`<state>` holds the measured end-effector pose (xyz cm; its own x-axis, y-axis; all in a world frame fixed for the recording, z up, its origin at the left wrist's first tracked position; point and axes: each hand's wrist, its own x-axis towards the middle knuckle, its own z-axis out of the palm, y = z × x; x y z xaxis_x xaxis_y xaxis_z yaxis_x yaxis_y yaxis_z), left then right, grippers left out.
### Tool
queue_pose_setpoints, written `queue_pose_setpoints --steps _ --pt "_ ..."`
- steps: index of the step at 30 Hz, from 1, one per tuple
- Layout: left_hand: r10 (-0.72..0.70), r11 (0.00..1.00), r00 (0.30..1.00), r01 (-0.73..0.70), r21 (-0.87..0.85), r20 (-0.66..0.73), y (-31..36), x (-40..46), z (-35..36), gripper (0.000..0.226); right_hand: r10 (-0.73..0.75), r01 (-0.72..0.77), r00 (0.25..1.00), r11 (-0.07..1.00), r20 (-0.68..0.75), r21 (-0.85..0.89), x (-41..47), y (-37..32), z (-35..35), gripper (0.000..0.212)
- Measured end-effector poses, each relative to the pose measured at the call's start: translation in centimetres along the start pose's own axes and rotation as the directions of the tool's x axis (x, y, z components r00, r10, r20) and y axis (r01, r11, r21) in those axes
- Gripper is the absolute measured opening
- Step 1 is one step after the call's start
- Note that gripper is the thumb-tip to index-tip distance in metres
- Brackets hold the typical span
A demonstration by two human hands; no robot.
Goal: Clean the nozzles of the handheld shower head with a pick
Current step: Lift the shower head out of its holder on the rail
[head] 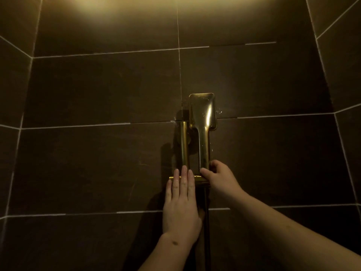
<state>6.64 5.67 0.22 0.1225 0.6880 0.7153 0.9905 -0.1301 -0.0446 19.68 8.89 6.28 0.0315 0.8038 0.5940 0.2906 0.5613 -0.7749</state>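
Right hand grips shower head handle's base — left hand flat on bar.

A dark tiled wall with pale grout lines carries a gold bracket; the gold shower head stands upright in it.

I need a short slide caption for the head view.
Right hand grips gold handheld shower head at its handle base; left hand rests flat on the holder bar.
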Motion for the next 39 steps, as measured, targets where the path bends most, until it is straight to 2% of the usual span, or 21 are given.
queue_pose_setpoints --steps 5,11,19,24,28,33,36,39 --pt "-0.001 0.997 1.000 -0.002 0.074 0.030 0.4 0.1 -0.4 0.106 0.003 -0.003 1.000 1.000 -0.010 -0.007 0.1 0.0 0.0 0.042" --pt "0.099 0.984 0.993 -0.107 0.140 0.065 -1.0 -0.4 -0.7 0.104 -0.005 0.006 0.999 1.000 0.031 -0.025 0.0 -0.5 -0.5 0.039" --pt "0.087 0.986 0.994 -0.094 0.136 0.059 -0.4 -0.3 -0.6 0.100 -0.025 0.025 0.998 1.000 0.062 -0.005 -0.1 -0.7 -0.9 0.031" --pt "0.069 0.990 0.996 -0.075 0.122 0.050 -0.1 -0.5 -0.5 0.099 0.044 -0.053 0.998 0.982 0.055 0.183 0.3 -1.4 -1.1 0.047" --pt "0.065 0.991 0.995 -0.073 0.109 0.069 -0.3 -0.5 -0.7 0.099 0.036 -0.039 0.999 0.960 0.016 0.278 2.0 -3.2 -2.3 0.047" --pt "0.054 0.996 0.997 -0.058 0.073 0.060 0.1 -0.9 -0.5 0.099 0.007 -0.008 1.000 0.989 0.007 0.149 0.7 -3.0 -3.9 0.041" --pt "0.057 0.998 0.998 -0.058 0.034 0.040 0.3 -1.3 -0.3 0.099 -0.018 0.016 1.000 0.997 0.023 0.069 -1.6 -2.3 -4.9 0.023" --pt "0.072 0.997 0.997 -0.072 0.002 0.005 0.1 -1.5 -0.3 0.099 -0.003 0.002 0.998 1.000 0.057 0.007 -4.1 -1.0 -5.5 0.019"
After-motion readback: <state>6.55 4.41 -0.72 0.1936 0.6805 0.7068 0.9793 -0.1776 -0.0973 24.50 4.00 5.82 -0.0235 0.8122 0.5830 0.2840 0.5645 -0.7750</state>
